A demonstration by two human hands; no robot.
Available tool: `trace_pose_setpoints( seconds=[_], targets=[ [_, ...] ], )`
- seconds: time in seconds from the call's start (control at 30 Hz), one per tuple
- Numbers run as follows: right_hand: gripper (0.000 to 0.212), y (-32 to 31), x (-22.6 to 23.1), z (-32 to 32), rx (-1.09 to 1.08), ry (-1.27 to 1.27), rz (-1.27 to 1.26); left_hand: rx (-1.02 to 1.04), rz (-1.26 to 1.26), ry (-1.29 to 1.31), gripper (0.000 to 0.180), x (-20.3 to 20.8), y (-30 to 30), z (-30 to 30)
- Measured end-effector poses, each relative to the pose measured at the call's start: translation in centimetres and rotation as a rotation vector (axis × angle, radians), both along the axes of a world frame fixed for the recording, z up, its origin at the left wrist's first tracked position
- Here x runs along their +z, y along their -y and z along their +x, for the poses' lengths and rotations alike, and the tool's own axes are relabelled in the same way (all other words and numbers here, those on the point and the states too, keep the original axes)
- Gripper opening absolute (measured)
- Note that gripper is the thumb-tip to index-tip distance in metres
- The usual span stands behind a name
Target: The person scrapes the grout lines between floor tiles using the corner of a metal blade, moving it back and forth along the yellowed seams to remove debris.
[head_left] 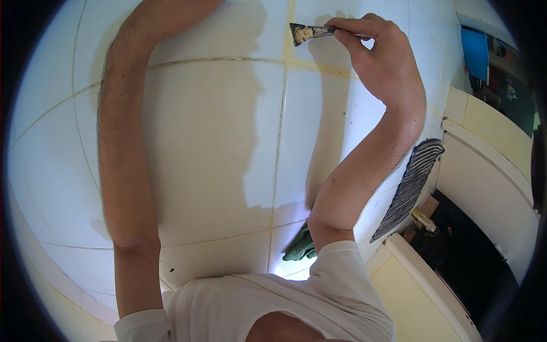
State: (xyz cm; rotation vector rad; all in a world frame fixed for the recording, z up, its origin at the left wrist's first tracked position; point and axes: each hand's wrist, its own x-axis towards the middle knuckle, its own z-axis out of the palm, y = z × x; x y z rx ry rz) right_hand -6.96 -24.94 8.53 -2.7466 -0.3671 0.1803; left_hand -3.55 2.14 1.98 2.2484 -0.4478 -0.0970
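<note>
My right hand [384, 48] pinches the handle of a small putty knife [314, 32] between thumb and fingers. A lump of beige paste [303, 35] clings to its dark, flared blade, which points left. The blade is over white tiles [211, 148], close to a yellowish joint [286, 51] where tile edges meet; whether it touches them I cannot tell. Yellowish smears run along the joints near the knife. My left forearm [128, 142] reaches up across the tiles at the left, and its hand lies past the top edge of the picture.
A dark green cloth [300, 245] lies on the tiles by my right upper arm. To the right is a black-and-grey striped mat [407, 191]. Beyond it are pale ledges [484, 154], a dark opening with a brass-coloured fitting [424, 220], and a blue panel [474, 54].
</note>
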Motion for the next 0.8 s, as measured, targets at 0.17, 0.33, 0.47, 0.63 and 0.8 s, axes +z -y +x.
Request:
trace_pose_setpoints(
  seconds=[0.17, 0.33, 0.47, 0.63, 0.8],
  targets=[
    [0.023, -0.8, 0.2, -0.3, -0.099, -0.011, 0.002, 0.026, 0.058, -0.019, 0.044, -0.8, -0.2, 0.4],
    [0.024, -0.7, 0.2, -0.2, -0.131, -0.036, 0.007, 0.004, 0.004, 0.049, 0.044, 0.7, 0.3, -0.9],
    [0.022, -1.0, 0.6, -0.4, -0.162, -0.06, 0.024, -0.017, -0.023, 0.011, 0.044, 0.6, 0.2, -0.6],
    [0.02, -0.7, 0.4, -0.2, -0.108, 0.01, 0.058, -0.034, 0.001, 0.046, 0.044, 0.6, -0.1, -0.3],
    [0.021, -1.1, 0.9, -0.4, -0.167, -0.05, 0.05, -0.03, -0.006, 0.033, 0.045, 0.6, 0.1, -0.3]
  ],
)
